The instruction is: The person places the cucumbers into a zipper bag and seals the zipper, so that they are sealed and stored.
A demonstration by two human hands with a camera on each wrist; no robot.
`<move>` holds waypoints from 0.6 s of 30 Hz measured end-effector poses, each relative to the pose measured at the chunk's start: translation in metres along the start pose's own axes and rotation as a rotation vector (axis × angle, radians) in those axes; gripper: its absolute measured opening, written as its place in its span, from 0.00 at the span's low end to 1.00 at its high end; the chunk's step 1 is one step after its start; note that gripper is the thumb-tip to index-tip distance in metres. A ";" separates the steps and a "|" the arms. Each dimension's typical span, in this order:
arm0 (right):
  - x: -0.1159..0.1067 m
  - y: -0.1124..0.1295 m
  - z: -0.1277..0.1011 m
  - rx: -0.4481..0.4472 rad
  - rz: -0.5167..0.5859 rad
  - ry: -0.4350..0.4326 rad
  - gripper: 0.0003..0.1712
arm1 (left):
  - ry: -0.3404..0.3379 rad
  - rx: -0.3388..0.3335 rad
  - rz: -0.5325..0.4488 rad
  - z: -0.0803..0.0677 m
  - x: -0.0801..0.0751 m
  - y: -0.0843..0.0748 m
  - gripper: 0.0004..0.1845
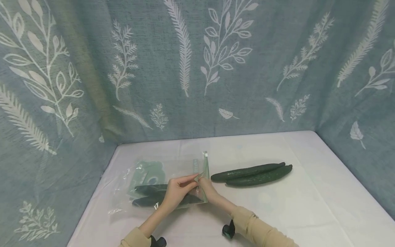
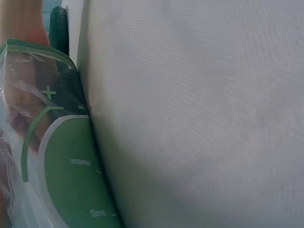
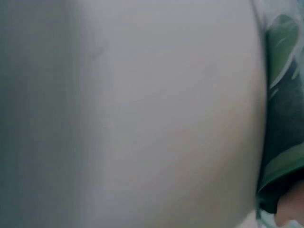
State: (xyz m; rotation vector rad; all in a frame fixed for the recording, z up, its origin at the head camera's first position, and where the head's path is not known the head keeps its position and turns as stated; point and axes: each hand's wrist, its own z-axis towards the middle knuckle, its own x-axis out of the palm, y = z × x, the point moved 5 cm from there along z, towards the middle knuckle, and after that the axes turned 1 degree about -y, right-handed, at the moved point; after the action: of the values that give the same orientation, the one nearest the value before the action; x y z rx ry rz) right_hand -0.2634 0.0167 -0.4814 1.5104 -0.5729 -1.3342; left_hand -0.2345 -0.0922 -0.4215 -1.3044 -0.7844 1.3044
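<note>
A clear plastic bag [image 1: 148, 178] with green print lies on the white table [image 1: 308, 206], left of centre. Two dark cucumbers [image 1: 154, 195] lie inside it. My left hand [image 1: 179, 190] and my right hand [image 1: 206, 187] meet at the bag's right-hand mouth, each pinching its green edge strip [image 1: 205, 171]. Two more cucumbers [image 1: 253, 173] lie side by side on the table to the right of the bag. The left wrist view shows the bag's green print [image 2: 71, 180] close up beside white cloth. In the right wrist view the bag edge [image 3: 282, 133] fills the right margin.
A blue-grey curtain with white leaf patterns [image 1: 197, 68] walls the table at the back and both sides. White tabletop stretches to the right and front of the loose cucumbers.
</note>
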 end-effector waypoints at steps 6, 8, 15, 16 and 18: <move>0.002 -0.001 0.002 -0.019 -0.001 0.046 0.34 | 0.001 -0.006 0.012 0.000 0.001 0.003 0.15; 0.002 0.000 0.002 -0.015 -0.007 0.051 0.34 | 0.002 -0.007 0.018 0.000 0.000 0.003 0.15; 0.000 0.001 0.001 -0.010 0.011 0.088 0.34 | 0.000 0.001 0.032 0.000 0.000 0.001 0.15; -0.001 0.000 0.001 -0.010 0.016 0.091 0.35 | 0.000 0.000 0.033 0.001 0.000 0.001 0.15; -0.001 0.000 0.001 -0.014 0.030 0.098 0.36 | -0.002 0.001 0.027 0.001 0.001 0.001 0.15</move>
State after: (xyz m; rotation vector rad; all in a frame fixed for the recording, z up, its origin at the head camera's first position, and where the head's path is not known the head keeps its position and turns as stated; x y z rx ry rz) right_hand -0.2643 0.0176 -0.4808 1.5412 -0.5207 -1.2319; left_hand -0.2353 -0.0915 -0.4227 -1.3174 -0.7699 1.3268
